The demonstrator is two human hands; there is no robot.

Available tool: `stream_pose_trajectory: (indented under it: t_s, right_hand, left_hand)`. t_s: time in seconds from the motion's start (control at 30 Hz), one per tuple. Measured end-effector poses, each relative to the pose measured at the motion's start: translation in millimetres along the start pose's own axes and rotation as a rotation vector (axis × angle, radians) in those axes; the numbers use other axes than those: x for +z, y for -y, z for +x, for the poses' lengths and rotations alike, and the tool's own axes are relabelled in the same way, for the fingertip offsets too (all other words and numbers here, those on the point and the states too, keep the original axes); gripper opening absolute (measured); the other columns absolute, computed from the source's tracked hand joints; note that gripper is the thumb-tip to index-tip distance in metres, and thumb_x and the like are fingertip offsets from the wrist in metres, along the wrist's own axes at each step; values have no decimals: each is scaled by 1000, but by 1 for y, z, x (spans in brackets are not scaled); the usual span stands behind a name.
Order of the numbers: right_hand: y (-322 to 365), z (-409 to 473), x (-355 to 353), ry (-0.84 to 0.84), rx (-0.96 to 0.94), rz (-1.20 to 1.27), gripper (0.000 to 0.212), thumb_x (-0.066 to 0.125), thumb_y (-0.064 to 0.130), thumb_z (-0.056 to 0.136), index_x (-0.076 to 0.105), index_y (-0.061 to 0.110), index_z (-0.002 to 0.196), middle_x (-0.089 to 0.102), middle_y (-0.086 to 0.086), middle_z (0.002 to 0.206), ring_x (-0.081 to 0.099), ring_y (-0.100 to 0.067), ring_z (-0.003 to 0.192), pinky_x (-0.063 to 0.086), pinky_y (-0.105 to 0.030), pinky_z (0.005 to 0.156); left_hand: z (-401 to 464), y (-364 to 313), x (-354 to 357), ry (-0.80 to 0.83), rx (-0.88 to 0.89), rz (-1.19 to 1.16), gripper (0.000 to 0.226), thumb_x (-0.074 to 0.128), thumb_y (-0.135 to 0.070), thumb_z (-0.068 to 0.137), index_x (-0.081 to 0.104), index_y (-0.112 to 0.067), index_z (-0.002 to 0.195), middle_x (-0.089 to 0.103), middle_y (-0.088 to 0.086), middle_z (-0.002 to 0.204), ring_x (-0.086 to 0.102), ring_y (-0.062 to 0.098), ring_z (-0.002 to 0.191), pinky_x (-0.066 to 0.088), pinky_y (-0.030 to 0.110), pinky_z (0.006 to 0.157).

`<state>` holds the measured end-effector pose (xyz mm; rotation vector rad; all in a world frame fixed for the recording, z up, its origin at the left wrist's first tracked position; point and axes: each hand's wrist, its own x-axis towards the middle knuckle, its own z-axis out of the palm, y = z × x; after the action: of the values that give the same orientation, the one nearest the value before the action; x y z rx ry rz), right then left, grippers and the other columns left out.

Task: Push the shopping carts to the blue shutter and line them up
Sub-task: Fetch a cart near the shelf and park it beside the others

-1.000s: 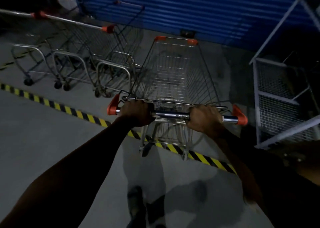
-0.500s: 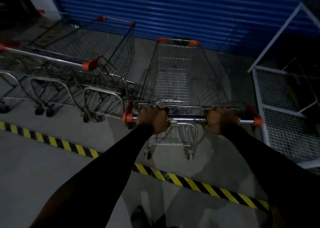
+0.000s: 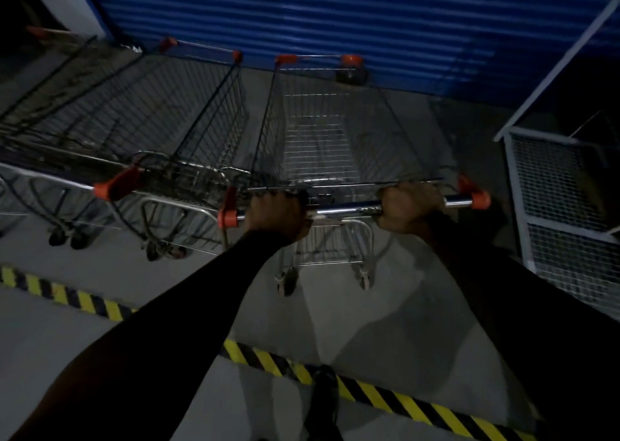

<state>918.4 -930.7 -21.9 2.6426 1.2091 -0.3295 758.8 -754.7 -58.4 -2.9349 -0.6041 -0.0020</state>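
Spanning the far side of the scene, the blue corrugated roller shutter [image 3: 335, 21] forms the backstop for the parking row. Below it lies the grey concrete floor [image 3: 385, 323], crossed by a yellow-and-black striped hazard line [image 3: 385, 395] near the person's dark shoe [image 3: 323, 403]. A white wire-mesh cage [image 3: 563, 212] stands to the right, near the cart in hand.

A row of parked wire shopping carts with orange corner caps [image 3: 161, 145] stands to the left, noses toward the shutter. The silver wire shopping cart being pushed [image 3: 322, 145] sits just beside the nearest parked one, directly ahead of the person; its long axis runs straight away from the hands toward the shutter, and its nose appears close to the shutter's base, though contact cannot be confirmed.

The chrome handle bar with orange end caps [image 3: 349, 208] lies crosswise. The left hand [image 3: 276, 214] grips it near the left cap, and the right hand [image 3: 407, 211] grips it toward the right cap, set well apart, knuckles up. Both arms are extended forward in dark sleeves, neither hand clearly nearer.

Judgement: little forward travel remains; squaring the handle level with the neighbouring handle is the outstanding item.
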Motion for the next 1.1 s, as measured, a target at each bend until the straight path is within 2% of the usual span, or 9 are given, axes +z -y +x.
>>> stream_pose_trajectory:
  t_s: [0.07, 0.2, 0.43, 0.53, 0.63, 0.8, 1.0, 1.1]
  right_hand:
    - [0, 18, -6, -44, -11, -4, 35, 56, 45, 87, 66, 15, 104, 68, -12, 103, 64, -33, 95, 48, -37, 79]
    - [7, 49, -14, -106, -28, -11, 39, 54, 52, 82, 68, 21, 103, 70, -8, 104, 65, -30, 96, 47, -35, 78]
    - [23, 82, -24, -86, 30, 33, 45, 56, 58, 79, 67, 23, 105, 69, -9, 105, 65, -32, 96, 48, -38, 79]
    - [34, 83, -24, -112, 51, 22, 45, 57, 59, 79, 67, 25, 106, 69, -7, 105, 65, -31, 96, 48, -36, 79]
    - [46, 78, -25, -91, 65, 29, 45, 57, 58, 79, 65, 27, 109, 69, -7, 109, 65, -31, 100, 50, -37, 82]
    - [64, 61, -24, -94, 113, 7, 45, 55, 57, 79, 65, 28, 112, 68, -8, 114, 65, -32, 104, 52, -36, 85]
    - [88, 43, -25, -69, 129, 45, 43, 55, 58, 80, 67, 28, 109, 68, -8, 113, 65, -32, 102, 52, -38, 83]
    - [98, 35, -24, -43, 129, 21, 44, 53, 55, 83, 64, 28, 114, 67, -10, 116, 65, -33, 104, 51, -38, 83]
  left_hand:
    - [18, 11, 1, -54, 1, 32, 49, 39, -59, 89, 61, -23, 114, 69, 10, 97, 67, 36, 88, 48, 37, 74]
    - [52, 36, 8, 5, -23, -37, 46, 51, -60, 88, 59, -25, 117, 69, 10, 103, 66, 38, 96, 48, 39, 77]
    - [86, 68, 11, 19, 17, -14, 35, 49, -43, 90, 57, -25, 119, 69, 11, 106, 66, 38, 97, 48, 41, 79]
    - [87, 81, 11, 19, 77, 26, 38, 51, -48, 90, 54, -25, 120, 68, 10, 106, 65, 37, 97, 49, 41, 79]
    - [84, 91, 8, 75, 107, 37, 39, 47, -42, 93, 53, -22, 127, 66, 12, 114, 63, 39, 104, 48, 42, 84]
    - [72, 103, 4, 90, 149, -57, 34, 53, -39, 86, 54, -23, 116, 67, 10, 112, 64, 39, 102, 50, 43, 83]
    - [60, 117, 3, 92, 218, -17, 32, 53, -34, 86, 53, -19, 115, 67, 12, 108, 65, 39, 99, 52, 44, 80]
    - [53, 123, 6, 91, 245, -9, 28, 51, -31, 87, 53, -18, 111, 68, 10, 104, 67, 38, 94, 53, 43, 75]
